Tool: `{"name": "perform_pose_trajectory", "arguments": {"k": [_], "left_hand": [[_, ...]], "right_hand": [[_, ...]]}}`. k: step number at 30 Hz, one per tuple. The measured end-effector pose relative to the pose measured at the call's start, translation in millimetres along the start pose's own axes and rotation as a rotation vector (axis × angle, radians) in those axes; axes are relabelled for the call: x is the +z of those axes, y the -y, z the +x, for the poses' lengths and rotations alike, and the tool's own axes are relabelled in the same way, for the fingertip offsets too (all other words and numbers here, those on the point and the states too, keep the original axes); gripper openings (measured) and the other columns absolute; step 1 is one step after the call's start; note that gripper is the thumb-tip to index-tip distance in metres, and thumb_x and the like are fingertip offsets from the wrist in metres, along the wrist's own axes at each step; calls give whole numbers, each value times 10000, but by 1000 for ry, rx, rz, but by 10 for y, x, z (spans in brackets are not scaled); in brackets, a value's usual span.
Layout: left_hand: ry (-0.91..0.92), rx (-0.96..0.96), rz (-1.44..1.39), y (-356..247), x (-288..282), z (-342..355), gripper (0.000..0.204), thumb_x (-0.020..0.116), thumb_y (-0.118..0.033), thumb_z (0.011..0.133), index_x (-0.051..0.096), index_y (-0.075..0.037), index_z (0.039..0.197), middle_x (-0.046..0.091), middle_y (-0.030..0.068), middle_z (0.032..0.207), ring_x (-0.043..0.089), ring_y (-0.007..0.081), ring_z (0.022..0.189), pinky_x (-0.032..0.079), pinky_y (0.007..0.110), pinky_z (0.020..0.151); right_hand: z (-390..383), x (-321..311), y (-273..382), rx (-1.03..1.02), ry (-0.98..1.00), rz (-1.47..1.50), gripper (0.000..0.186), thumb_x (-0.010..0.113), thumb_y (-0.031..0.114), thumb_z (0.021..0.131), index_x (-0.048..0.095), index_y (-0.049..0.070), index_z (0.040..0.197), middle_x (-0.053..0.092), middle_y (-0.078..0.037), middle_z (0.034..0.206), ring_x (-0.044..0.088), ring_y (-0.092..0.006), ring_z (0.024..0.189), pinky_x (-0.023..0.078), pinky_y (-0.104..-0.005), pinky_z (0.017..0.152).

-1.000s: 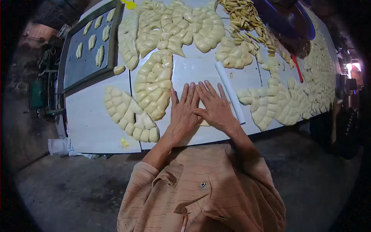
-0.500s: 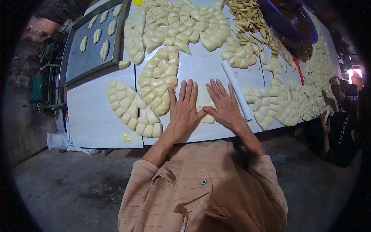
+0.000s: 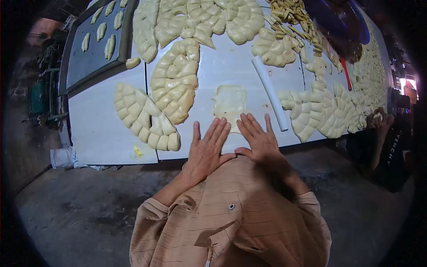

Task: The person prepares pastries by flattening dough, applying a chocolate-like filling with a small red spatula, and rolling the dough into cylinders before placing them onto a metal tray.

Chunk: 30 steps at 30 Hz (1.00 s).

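Note:
A thin, flattened piece of dough lies on the white table in front of me. At its near edge, the fingertips of my left hand rest flat on the left side. My right hand lies on the right side, palm down with its fingers stretched out. The two thumbs point inward and come close together. Both hands hold nothing. Right of the dough lies a white rolling stick, apart from my hand. Left of it is a curved mass of joined dough pieces, with a paler dough sheet cut in pieces beside it.
A dark metal tray with several shaped dough pieces stands at the left. More dough pieces lie at the back, near brown strips and a dark blue basin. A red-handled tool lies at the right. Another person's hand works there.
Both hands have slid back toward me over the dough. Its flat, thin sheet, mostly covered by my hands before, now shows beyond my fingertips. The view has shifted slightly.

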State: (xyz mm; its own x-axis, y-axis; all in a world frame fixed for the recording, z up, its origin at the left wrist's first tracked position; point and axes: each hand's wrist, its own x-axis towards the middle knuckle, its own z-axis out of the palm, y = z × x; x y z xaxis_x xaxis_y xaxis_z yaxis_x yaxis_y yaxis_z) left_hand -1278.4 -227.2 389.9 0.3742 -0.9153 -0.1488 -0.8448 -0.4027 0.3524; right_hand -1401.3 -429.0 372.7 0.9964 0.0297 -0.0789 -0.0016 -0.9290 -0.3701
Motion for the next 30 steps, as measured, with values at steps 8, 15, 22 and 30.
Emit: {"name": "perform_pose_trajectory", "arguments": {"k": [8,15,22,30], "left_hand": [[20,28,82,44,-63,-40,924,520,-667,927,339,-15,1556,336,177,1625,289,307,1525,116,730,1161],[24,-20,52,-29,-63,69,943,551,-649,916,325,7,1554,310,220,1627,262,357,1531,115,722,1163],[125,-59,3,-73,-343,126,807,603,-563,938,403,-63,1538,349,194,1612,284,348,1521,57,688,1201],[-171,91,-262,-299,-554,940,546,741,-316,906,587,-53,1358,607,159,1378,610,371,1169,496,457,971]], "right_hand": [[-32,-28,-68,-5,-21,0,827,513,650,935,424,79,1526,412,-150,1587,318,-301,1511,133,-691,1191],[60,-110,-16,-24,-52,51,782,562,585,947,439,59,1513,386,-150,1604,305,-286,1520,134,-645,1214],[39,-528,-270,24,-228,313,496,685,332,951,607,35,1340,582,-171,1403,518,-324,1341,359,-510,1140],[-462,-941,-1059,691,-729,417,191,644,148,979,708,5,1090,714,-153,972,686,-314,902,532,-407,816]]}}
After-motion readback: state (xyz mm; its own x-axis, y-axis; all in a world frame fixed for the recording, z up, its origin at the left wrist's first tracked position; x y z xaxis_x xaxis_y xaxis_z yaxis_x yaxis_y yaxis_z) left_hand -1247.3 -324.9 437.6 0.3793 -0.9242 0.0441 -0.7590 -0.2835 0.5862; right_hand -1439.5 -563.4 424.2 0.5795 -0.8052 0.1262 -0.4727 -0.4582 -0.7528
